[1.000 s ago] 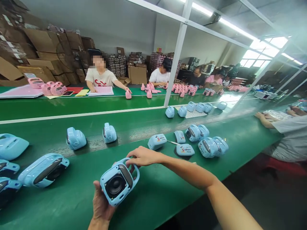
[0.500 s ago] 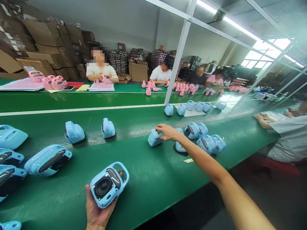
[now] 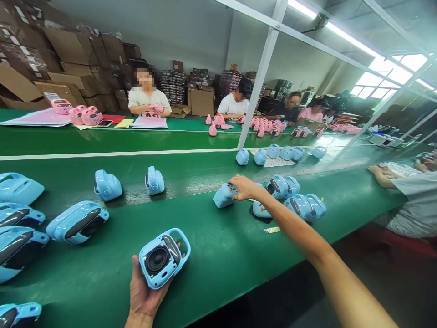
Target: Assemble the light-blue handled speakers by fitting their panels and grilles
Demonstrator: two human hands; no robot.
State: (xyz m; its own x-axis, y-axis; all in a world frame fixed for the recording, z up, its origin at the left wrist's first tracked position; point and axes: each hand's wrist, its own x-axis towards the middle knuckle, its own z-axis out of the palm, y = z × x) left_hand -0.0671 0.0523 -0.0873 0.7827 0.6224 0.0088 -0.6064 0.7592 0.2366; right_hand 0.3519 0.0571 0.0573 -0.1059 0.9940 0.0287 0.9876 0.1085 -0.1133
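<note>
My left hand (image 3: 143, 294) holds a light-blue portable speaker (image 3: 157, 260) with a loop handle, its round black cone facing up. Its fingers wrap beneath the speaker, with some fingertips showing through the handle. Farther out, my right hand (image 3: 245, 187) has its fingers curled over a small stack of light-blue covers (image 3: 223, 197) with a coloured print. Whether it grips one cover or several, I cannot tell. Just right of that hand, another printed light-blue cover (image 3: 261, 210) lies on the green bench (image 3: 211, 259), partly behind my forearm.
More blue speakers stand at left (image 3: 78, 222), on the strip beyond (image 3: 155, 181), and right of my forearm (image 3: 300, 206). A white post (image 3: 261, 77) rises from the bench. Co-workers sit opposite among pink speakers (image 3: 90, 116); another person's grey sleeve (image 3: 418, 193) is at right.
The view has shifted slightly, so most things sit a little farther right. The speaker in my left hand is slightly higher in view. My right hand stays at the stack of covers.
</note>
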